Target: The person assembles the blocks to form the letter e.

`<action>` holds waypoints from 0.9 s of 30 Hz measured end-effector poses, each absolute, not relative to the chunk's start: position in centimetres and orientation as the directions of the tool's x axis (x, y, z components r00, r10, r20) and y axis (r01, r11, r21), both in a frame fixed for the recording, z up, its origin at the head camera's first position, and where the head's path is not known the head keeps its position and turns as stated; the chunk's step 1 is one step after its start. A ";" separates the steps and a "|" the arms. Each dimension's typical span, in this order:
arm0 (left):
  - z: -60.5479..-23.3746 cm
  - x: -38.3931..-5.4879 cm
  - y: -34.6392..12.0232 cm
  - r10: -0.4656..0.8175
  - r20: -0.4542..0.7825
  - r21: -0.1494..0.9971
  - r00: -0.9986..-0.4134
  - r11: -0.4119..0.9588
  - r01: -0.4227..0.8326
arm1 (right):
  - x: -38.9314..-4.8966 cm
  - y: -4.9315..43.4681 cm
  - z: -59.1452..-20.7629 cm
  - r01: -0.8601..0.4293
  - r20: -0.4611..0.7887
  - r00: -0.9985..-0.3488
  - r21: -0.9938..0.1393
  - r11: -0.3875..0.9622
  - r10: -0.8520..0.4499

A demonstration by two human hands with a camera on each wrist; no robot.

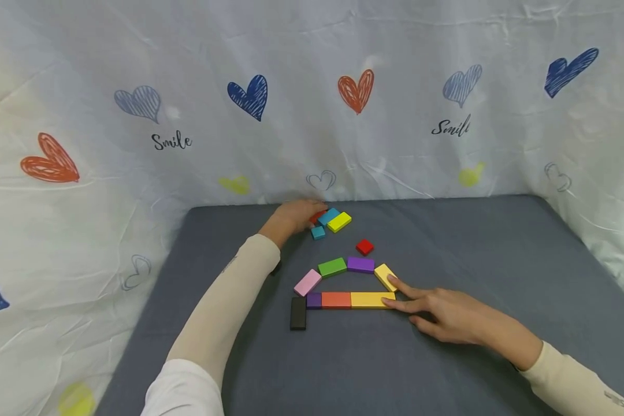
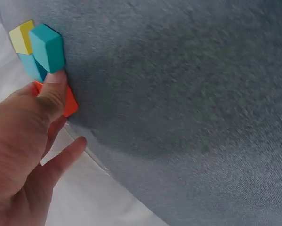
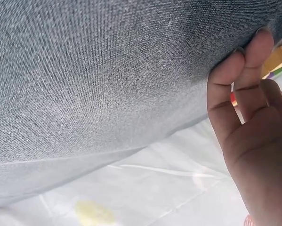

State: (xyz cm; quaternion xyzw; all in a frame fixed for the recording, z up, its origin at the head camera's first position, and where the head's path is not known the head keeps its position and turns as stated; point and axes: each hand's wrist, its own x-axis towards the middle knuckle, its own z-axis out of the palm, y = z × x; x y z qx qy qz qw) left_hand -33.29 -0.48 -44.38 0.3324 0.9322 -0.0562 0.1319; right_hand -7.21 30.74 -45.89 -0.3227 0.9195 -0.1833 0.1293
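Observation:
My left hand (image 1: pixel 293 216) is at the far edge of the table, with thumb and forefinger at either side of a red-orange block (image 2: pixel 71 102). A teal block (image 2: pixel 49 49) stands close to the thumb tip. Beside these lie a blue block (image 1: pixel 329 216) and a yellow block (image 1: pixel 340 222). My right hand (image 1: pixel 449 312) has its fingers stretched out. One fingertip touches a slanted light-yellow block (image 1: pixel 385 276); another touches a longer yellow block (image 1: pixel 369 300) at the end of a straight row. The right wrist view mostly hides these blocks behind the hand (image 3: pixel 263 103).
An arch of pink (image 1: pixel 308 282), green (image 1: pixel 332 267) and purple (image 1: pixel 361 264) blocks lies above the row. In the row are an orange block (image 1: pixel 336 300) and a dark purple one (image 1: pixel 314 300). A black block (image 1: pixel 298 313) stands left; a red block (image 1: pixel 364 247) lies behind.

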 end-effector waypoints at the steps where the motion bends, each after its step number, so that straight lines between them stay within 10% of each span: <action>1: -44.4 -33.3 -0.6 0.604 -0.277 -0.021 -0.747 0.774 0.633 | -7.3 30.7 -45.8 -0.548 -0.118 -0.758 -0.418 0.724 -0.642; 14: -44.8 -33.0 -5.3 0.604 -0.003 0.188 -0.797 0.783 0.593 | -7.5 30.3 -45.9 -0.558 -0.118 -0.753 -0.407 0.723 -0.647; 27: -42.9 -27.5 -7.7 0.652 0.286 0.396 -0.702 0.587 0.706 | -7.0 30.7 -45.8 -0.537 -0.132 -0.758 -0.430 0.726 -0.638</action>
